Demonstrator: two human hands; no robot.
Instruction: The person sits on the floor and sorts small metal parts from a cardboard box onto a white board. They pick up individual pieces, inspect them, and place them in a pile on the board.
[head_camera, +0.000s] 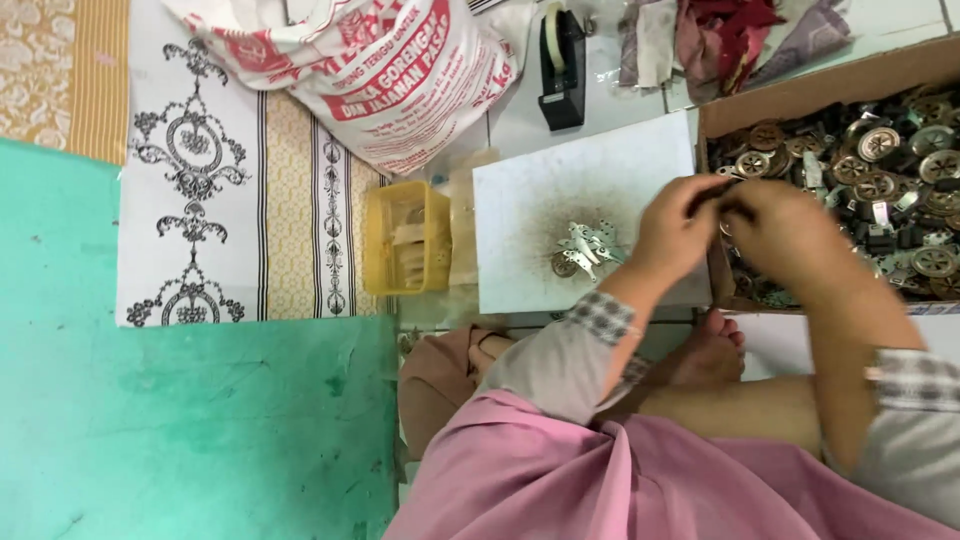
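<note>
A small dark part (722, 193) sits pinched between both hands, right over the near left corner of the cardboard box (800, 95). The left hand (675, 230) has its fingers curled in and closed on the part's left end; the right hand (785, 230) meets it from the other side, fingers bent tight round the same piece. How much of the part each hand covers cannot be told, since motion blurs it.

The box is packed with round metal discs (880, 143) and dark bits. Just left of it lies a white board (560, 175), dusted brown in the middle, with a little heap of pale metal pieces (583, 248) near the left hand's wrist. A yellow basket (405, 238) stands beside the board's left edge. Further up are a black tape dispenser (560, 65), a printed white sack (390, 70) and a pile of cloth scraps (720, 35). A patterned sheet (230, 180) and a green mat (150, 400) cover the floor to the left. A bare foot (712, 350) shows below the board.
</note>
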